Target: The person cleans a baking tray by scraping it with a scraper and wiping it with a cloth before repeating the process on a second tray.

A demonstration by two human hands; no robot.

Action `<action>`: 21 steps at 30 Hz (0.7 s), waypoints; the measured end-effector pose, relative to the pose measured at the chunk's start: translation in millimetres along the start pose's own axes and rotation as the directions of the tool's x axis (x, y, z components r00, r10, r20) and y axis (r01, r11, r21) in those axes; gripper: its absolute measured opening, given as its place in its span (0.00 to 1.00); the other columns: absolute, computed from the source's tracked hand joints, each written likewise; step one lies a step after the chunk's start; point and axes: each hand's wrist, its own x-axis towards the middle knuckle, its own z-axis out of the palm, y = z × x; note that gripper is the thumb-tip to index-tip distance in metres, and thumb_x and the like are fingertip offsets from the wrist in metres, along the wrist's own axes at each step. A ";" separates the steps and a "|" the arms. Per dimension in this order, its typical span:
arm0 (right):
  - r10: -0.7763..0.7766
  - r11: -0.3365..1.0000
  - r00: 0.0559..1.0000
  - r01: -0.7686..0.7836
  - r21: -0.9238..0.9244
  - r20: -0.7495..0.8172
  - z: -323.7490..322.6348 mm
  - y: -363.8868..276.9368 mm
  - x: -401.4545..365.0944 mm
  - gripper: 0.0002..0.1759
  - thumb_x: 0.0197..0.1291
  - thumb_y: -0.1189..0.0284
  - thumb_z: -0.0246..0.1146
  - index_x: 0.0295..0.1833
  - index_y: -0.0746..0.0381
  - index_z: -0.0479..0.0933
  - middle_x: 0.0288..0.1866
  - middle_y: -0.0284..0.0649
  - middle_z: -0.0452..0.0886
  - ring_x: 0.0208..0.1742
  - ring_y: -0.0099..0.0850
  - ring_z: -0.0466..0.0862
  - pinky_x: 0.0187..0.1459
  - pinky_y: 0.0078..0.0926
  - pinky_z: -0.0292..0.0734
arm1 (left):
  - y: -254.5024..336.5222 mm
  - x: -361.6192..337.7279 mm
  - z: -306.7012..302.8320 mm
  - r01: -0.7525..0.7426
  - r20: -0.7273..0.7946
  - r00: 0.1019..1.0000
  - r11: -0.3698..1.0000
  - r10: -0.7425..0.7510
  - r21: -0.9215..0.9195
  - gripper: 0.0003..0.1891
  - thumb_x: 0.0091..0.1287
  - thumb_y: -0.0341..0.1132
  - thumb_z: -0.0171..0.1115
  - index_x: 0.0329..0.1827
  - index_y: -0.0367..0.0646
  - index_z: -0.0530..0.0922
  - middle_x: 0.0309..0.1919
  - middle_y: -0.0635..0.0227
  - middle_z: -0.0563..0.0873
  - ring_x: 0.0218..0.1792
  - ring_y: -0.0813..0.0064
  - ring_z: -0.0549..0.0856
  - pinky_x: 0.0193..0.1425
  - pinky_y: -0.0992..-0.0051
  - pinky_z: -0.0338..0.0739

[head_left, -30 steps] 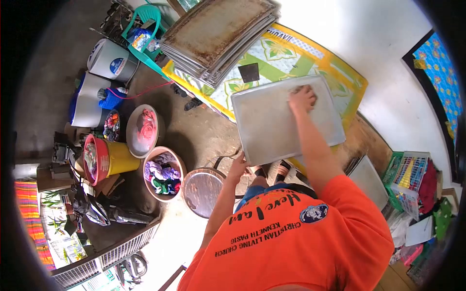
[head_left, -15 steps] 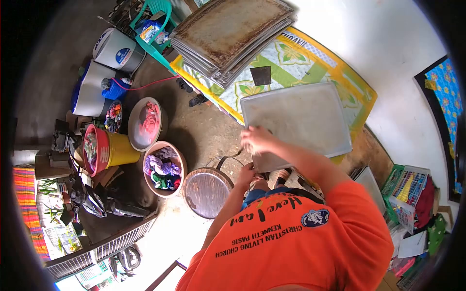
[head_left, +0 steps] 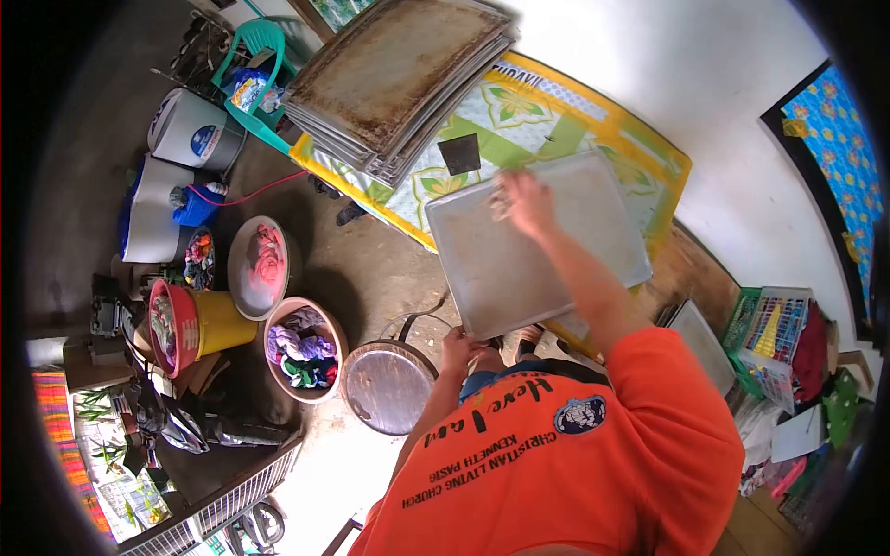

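Right hand (head_left: 532, 208): fingers curled around a small crumpled wad (head_left: 501, 202); motion blur hides what it is made of.
Wad: at the tray's upper face, toward its far-left part.
Left hand (head_left: 456, 352): at the tray's near-left corner; whether the fingers close on the rim or only rest against it, I cannot tell.
Tray (head_left: 565, 269): flat, grey, with a low raised rim; lies askew over the near part of the table, its near corner jutting past the table's edge toward the body.
Tablecloth (head_left: 519, 104): white and green with leafy flower figures and a yellow border; spread under the tray.
Dark square (head_left: 460, 155): lies on the cloth, between the tray and the stacked trays.
Stacked trays (head_left: 399, 79): a slightly uneven pile at the table's far-left end, the top one browned around its edges.
Orange shirt (head_left: 565, 473): worn by the person, just below the tray in view.
Stool (head_left: 387, 389): round brown top, near the left hand.
Pink basin (head_left: 340, 350): beside the stool, holding purple and green cloth.
Grey basin (head_left: 243, 262): beyond it, with reddish cloth inside.
Yellow bucket (head_left: 226, 320): tilted, next to both basins.
Green chair (head_left: 260, 39): beside the table's far-left end, bearing a blue-and-white pack (head_left: 248, 91).
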 end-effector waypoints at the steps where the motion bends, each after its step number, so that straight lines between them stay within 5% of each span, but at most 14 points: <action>1: 0.095 0.992 0.991 -0.102 -0.068 -0.098 -3.4 38.5 1.3 0.25 0.60 0.69 0.52 0.65 0.53 0.68 0.58 0.40 0.73 0.59 0.39 0.73 0.54 0.49 0.67 | 0.7 -0.9 1.3 -0.007 -0.011 1.000 1.000 0.007 0.007 0.13 0.68 0.26 0.49 0.53 0.31 0.69 0.39 0.53 0.84 0.36 0.63 0.87 0.33 0.75 0.83; 2: 0.280 0.959 0.960 -0.280 -0.040 0.003 -26.8 72.3 6.3 0.26 0.62 0.68 0.51 0.66 0.55 0.65 0.58 0.42 0.72 0.60 0.41 0.72 0.54 0.48 0.68 | 1.1 -1.9 1.7 -0.014 -0.021 1.000 1.000 0.015 0.017 0.13 0.68 0.26 0.49 0.53 0.31 0.69 0.40 0.52 0.84 0.36 0.63 0.87 0.33 0.74 0.83; 4: 0.523 0.745 0.801 -0.595 -0.301 -0.289 -39.0 121.2 -4.9 0.25 0.62 0.68 0.50 0.67 0.56 0.64 0.57 0.46 0.72 0.58 0.46 0.73 0.55 0.44 0.70 | -6.4 9.7 -5.3 -0.043 -0.044 0.998 0.999 0.044 0.030 0.14 0.68 0.25 0.49 0.55 0.31 0.69 0.38 0.54 0.83 0.34 0.64 0.87 0.33 0.74 0.84; 7: 0.573 0.699 0.745 -0.662 -0.270 -0.342 -49.6 121.0 -26.5 0.27 0.62 0.67 0.52 0.68 0.58 0.62 0.56 0.49 0.72 0.53 0.49 0.75 0.53 0.43 0.71 | 0.2 17.0 -3.1 -0.054 -0.091 0.994 0.998 0.057 0.039 0.17 0.65 0.22 0.49 0.58 0.30 0.70 0.36 0.56 0.82 0.28 0.67 0.86 0.29 0.74 0.84; 9: 0.471 0.827 0.867 -0.499 -0.260 -0.166 -18.5 75.5 -50.5 0.23 0.60 0.68 0.52 0.62 0.61 0.69 0.54 0.46 0.75 0.58 0.44 0.73 0.54 0.40 0.71 | 3.7 14.9 -0.5 -0.067 -0.100 0.992 0.995 0.074 0.077 0.17 0.67 0.25 0.49 0.59 0.30 0.69 0.37 0.56 0.83 0.30 0.65 0.87 0.32 0.73 0.85; 10: 0.296 0.954 0.955 -0.296 0.045 0.010 -53.1 23.4 -60.3 0.19 0.58 0.71 0.53 0.55 0.63 0.74 0.47 0.47 0.78 0.52 0.43 0.76 0.53 0.41 0.72 | 3.8 14.2 0.3 -0.072 -0.105 0.991 0.993 0.081 0.094 0.17 0.68 0.26 0.50 0.59 0.30 0.68 0.37 0.55 0.83 0.31 0.65 0.87 0.33 0.73 0.85; 11: 0.113 0.991 0.993 -0.116 0.064 0.044 -7.3 -1.2 -85.5 0.15 0.58 0.72 0.53 0.49 0.62 0.77 0.43 0.48 0.79 0.48 0.43 0.77 0.48 0.43 0.73 | 5.4 11.7 1.5 -0.085 -0.097 0.991 0.991 0.095 0.100 0.19 0.67 0.25 0.50 0.61 0.30 0.67 0.37 0.55 0.83 0.31 0.65 0.87 0.32 0.73 0.85; 12: 0.027 0.980 0.957 -0.083 0.183 0.289 -44.2 -53.6 -101.9 0.16 0.58 0.73 0.53 0.51 0.59 0.76 0.48 0.47 0.78 0.49 0.42 0.77 0.47 0.43 0.75 | 1.2 19.4 -5.1 -0.076 -0.045 0.996 0.993 0.080 0.087 0.20 0.66 0.24 0.49 0.61 0.29 0.67 0.37 0.55 0.82 0.31 0.65 0.87 0.31 0.73 0.85; 14: -0.298 0.941 0.902 0.222 0.257 0.312 -23.2 -87.3 -166.1 0.19 0.56 0.70 0.56 0.55 0.54 0.76 0.53 0.45 0.76 0.52 0.42 0.77 0.49 0.42 0.75 | 4.5 14.1 -0.6 -0.067 -0.091 0.993 0.997 0.069 0.028 0.21 0.65 0.24 0.49 0.61 0.29 0.67 0.36 0.55 0.82 0.30 0.65 0.87 0.29 0.73 0.84; 15: -0.550 0.820 0.821 0.495 0.287 0.154 -53.7 -94.0 -181.0 0.19 0.56 0.69 0.56 0.55 0.53 0.76 0.54 0.44 0.75 0.52 0.43 0.77 0.49 0.41 0.75 | -2.4 21.1 -5.1 -0.109 -0.113 0.987 0.993 0.112 0.037 0.21 0.64 0.24 0.50 0.61 0.27 0.66 0.36 0.54 0.82 0.28 0.65 0.86 0.28 0.73 0.84; 18: -0.525 0.732 0.847 0.394 0.556 0.090 -83.8 -26.4 -182.4 0.17 0.54 0.68 0.58 0.52 0.52 0.76 0.47 0.43 0.78 0.51 0.43 0.77 0.52 0.40 0.73 | 2.1 11.1 6.0 -0.108 -0.205 0.972 0.994 0.112 0.034 0.20 0.65 0.23 0.50 0.60 0.27 0.67 0.36 0.54 0.82 0.27 0.65 0.85 0.28 0.73 0.84; 21: -0.012 0.984 0.988 -0.016 0.178 0.156 -136.8 91.3 -185.4 0.17 0.54 0.70 0.59 0.52 0.52 0.77 0.51 0.41 0.80 0.54 0.40 0.78 0.55 0.40 0.73 | 5.9 6.8 11.0 -0.127 -0.198 0.970 0.989 0.141 0.081 0.19 0.65 0.22 0.49 0.59 0.26 0.69 0.35 0.55 0.83 0.27 0.65 0.86 0.27 0.73 0.83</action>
